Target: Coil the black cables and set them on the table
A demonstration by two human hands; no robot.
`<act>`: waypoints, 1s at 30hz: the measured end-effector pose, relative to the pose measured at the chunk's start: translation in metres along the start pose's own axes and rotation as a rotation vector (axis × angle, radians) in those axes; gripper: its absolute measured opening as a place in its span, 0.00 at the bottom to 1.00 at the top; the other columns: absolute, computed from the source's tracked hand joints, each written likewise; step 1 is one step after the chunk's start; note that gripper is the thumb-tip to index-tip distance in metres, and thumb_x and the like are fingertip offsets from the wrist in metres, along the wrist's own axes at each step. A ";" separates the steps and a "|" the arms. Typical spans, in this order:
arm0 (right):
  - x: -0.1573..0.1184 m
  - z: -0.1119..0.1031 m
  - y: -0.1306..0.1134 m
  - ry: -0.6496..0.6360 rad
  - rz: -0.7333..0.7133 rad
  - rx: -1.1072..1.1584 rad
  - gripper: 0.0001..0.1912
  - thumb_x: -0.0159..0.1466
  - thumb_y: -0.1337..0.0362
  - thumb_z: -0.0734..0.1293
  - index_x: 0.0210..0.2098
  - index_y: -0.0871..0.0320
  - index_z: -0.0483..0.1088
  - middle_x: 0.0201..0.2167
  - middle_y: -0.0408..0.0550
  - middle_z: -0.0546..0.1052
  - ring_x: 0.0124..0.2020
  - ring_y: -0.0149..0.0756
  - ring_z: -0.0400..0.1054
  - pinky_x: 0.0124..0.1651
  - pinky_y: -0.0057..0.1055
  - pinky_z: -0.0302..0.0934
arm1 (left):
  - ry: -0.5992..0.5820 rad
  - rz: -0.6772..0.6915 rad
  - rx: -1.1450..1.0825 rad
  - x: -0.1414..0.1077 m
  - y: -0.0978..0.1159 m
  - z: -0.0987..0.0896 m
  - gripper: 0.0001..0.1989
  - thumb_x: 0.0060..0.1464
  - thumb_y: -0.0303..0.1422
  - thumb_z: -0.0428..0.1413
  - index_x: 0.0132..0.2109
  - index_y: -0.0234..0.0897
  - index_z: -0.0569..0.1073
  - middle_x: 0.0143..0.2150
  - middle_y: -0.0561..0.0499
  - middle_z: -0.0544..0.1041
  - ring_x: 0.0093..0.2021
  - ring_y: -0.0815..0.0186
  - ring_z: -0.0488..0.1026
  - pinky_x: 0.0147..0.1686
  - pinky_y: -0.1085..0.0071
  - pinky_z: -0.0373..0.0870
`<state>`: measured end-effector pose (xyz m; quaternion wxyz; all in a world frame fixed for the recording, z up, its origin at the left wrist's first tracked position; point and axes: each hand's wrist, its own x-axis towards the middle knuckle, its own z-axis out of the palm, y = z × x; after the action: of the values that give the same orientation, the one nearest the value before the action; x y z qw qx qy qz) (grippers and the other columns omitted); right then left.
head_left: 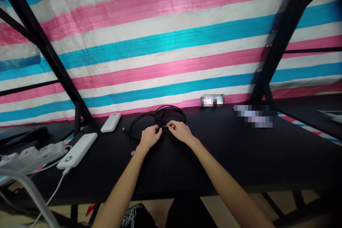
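Note:
A black cable [159, 115] lies in loose loops on the black table [203, 171], in front of me. Its small pale plug [133, 153] rests left of my wrist, and another light plug [123, 129] sticks out at the far left of the loops. My left hand [151, 136] is closed at the near edge of the coil, with thumb and fingers pinched on the cable. Close by on the right, my right hand [180, 131] also pinches a strand of it. The fingers hide the exact points of contact.
To the left lie a white power bank [77, 151] with a white cord, a smaller white block [110, 122] and a white power strip [32, 158]. Blurred-out items [253, 116] sit at the right. Behind hangs a striped sheet [171, 42] between black metal posts [283, 35].

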<state>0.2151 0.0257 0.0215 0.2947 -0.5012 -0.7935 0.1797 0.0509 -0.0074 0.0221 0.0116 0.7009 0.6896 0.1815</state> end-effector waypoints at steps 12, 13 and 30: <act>0.000 0.001 0.001 0.005 -0.027 0.005 0.08 0.60 0.63 0.61 0.35 0.51 0.72 0.25 0.38 0.76 0.31 0.31 0.69 0.28 0.25 0.48 | 0.011 0.024 0.013 0.001 -0.003 0.004 0.16 0.56 0.43 0.44 0.31 0.40 0.70 0.30 0.50 0.76 0.33 0.63 0.72 0.27 0.74 0.55; 0.000 0.001 0.001 0.006 -0.028 0.005 0.08 0.60 0.63 0.60 0.35 0.51 0.72 0.25 0.38 0.76 0.31 0.31 0.69 0.28 0.25 0.48 | 0.008 0.021 0.017 0.001 -0.002 0.003 0.16 0.56 0.43 0.44 0.31 0.40 0.70 0.30 0.50 0.76 0.33 0.63 0.72 0.27 0.74 0.55; -0.001 -0.001 0.000 0.008 -0.031 0.000 0.08 0.59 0.63 0.61 0.35 0.52 0.72 0.26 0.39 0.76 0.29 0.30 0.68 0.27 0.25 0.48 | -0.019 0.022 0.037 0.001 -0.001 0.001 0.16 0.56 0.43 0.43 0.32 0.41 0.71 0.30 0.50 0.76 0.34 0.62 0.73 0.29 0.72 0.58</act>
<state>0.2156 0.0246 0.0217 0.3006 -0.4894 -0.8001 0.1733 0.0503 -0.0062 0.0207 0.0031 0.7102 0.6851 0.1621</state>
